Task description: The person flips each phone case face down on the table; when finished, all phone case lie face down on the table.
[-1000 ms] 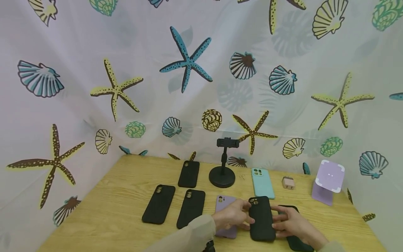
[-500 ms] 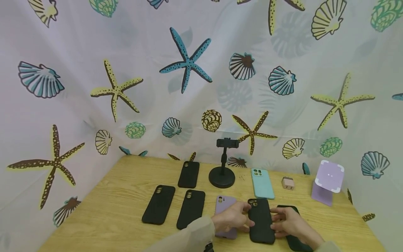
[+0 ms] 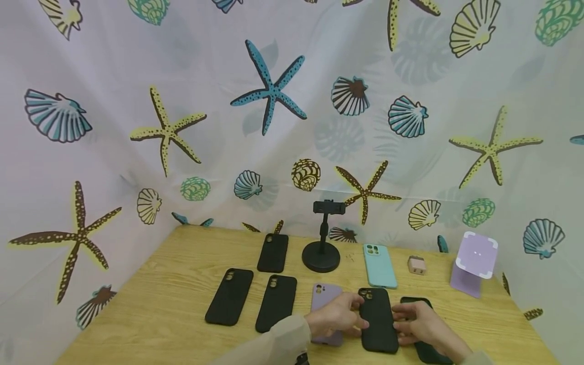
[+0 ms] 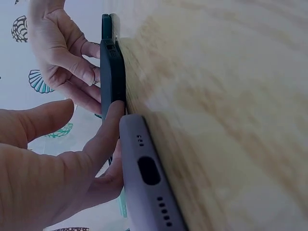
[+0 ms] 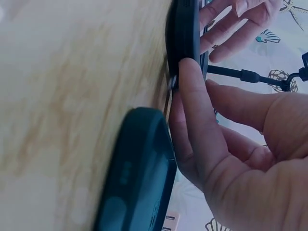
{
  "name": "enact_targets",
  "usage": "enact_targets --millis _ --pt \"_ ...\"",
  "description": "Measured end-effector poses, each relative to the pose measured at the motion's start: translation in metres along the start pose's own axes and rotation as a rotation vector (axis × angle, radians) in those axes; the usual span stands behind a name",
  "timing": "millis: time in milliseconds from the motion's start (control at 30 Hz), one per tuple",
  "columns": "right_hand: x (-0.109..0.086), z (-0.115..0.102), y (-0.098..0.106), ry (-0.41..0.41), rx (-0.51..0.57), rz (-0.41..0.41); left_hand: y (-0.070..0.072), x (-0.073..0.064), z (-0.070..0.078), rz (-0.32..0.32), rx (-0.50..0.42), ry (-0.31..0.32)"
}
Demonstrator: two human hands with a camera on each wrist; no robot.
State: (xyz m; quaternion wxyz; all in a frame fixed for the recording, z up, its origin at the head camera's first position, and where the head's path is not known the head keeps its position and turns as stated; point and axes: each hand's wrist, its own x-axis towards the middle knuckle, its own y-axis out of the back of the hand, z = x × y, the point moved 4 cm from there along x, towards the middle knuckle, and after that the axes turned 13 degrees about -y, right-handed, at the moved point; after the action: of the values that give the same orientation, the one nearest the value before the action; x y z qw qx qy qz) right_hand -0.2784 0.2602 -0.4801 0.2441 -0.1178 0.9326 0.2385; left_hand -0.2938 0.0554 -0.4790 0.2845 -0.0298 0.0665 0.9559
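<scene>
A black phone case (image 3: 379, 322), camera opening at its upper left, lies on the wooden table between both hands. My left hand (image 3: 335, 317) reaches over a purple phone case (image 3: 326, 294), its fingertips at the black case's left edge; in the left wrist view its index finger meets the side and its thumb stands apart. At the right edge are the fingers of my right hand (image 3: 424, 324); in the right wrist view one fingertip lies against the side. Under the right hand is a dark teal phone case (image 5: 139, 168), hollow side showing, partly hidden in the head view.
To the left lie several black phone cases (image 3: 276, 304). Behind stand a black phone holder (image 3: 321, 256) and a purple stand (image 3: 474, 256). A light blue phone case (image 3: 380, 266) and a pink charger (image 3: 417, 265) lie at the back right. A patterned cloth (image 3: 205, 76) hangs behind the table.
Since a second ago the black case has shifted slightly toward me, both hands staying at its edges. In the last half second hardly anything has moved.
</scene>
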Motion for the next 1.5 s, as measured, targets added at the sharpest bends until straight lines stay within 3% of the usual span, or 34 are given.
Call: enact_targets --millis 367,600,733,933,1100,1267,1500 --pt "0.0 0.002 0.003 -0.015 0.009 0.009 -0.002 -0.002 0.0 -0.007 -0.002 0.005" --pt "-0.002 0.002 0.014 0.079 0.019 -0.092 -0.005 -0.001 0.009 0.028 0.077 -0.038" --pt "-0.003 0.003 0.025 0.109 0.037 -0.13 -0.009 0.003 0.014 0.05 0.08 -0.085" --pt "-0.005 0.008 0.04 0.122 0.044 -0.169 -0.021 0.017 0.015 0.059 0.078 -0.106" --pt "-0.003 0.018 0.049 0.16 0.031 -0.189 -0.034 0.027 0.015 0.043 0.02 -0.122" --pt "-0.003 0.026 0.066 0.154 -0.025 -0.103 -0.047 0.034 0.016 0.001 -0.004 -0.133" --pt "-0.01 0.037 0.088 0.078 -0.155 0.024 -0.065 0.033 0.019 -0.078 0.129 -0.074"
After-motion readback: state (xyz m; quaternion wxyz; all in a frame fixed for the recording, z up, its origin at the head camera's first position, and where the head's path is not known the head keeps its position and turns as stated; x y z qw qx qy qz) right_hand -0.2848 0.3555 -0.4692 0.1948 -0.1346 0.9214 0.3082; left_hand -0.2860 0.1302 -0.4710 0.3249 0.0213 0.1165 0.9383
